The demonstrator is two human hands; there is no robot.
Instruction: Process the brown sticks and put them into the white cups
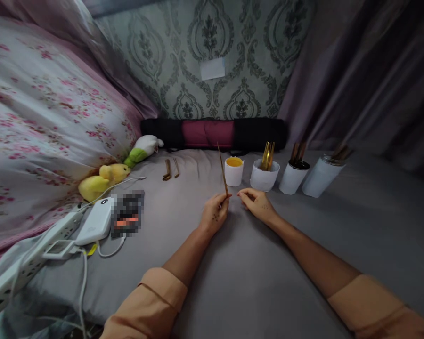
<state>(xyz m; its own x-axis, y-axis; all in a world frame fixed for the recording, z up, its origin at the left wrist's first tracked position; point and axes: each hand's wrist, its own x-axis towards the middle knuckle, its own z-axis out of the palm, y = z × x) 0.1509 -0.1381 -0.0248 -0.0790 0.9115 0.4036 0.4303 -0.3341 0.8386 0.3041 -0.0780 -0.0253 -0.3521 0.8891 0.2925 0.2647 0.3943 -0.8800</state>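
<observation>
In my left hand (215,214) is a thin brown stick (222,165), gripped at its lower end between thumb and fingers. It points up and slightly left, narrowing towards the tip. Just to the right, my right hand (257,203) is apart from the stick, with its fingers bent and drawn together; whatever they hold, if anything, is hidden. Beyond my hands stands a white cup with a yellow inside (233,175). Beside it a wider white cup (264,180) holds several shiny gold strips (267,156).
Further right, two white containers (292,181) (321,181) hold brown sticks. Bent brown pieces (167,170) lie on the grey sheet (183,207). At left are plush toys (95,186), a white power bank (96,221), a blurred dark object (127,214) and a power strip (24,261) with cables.
</observation>
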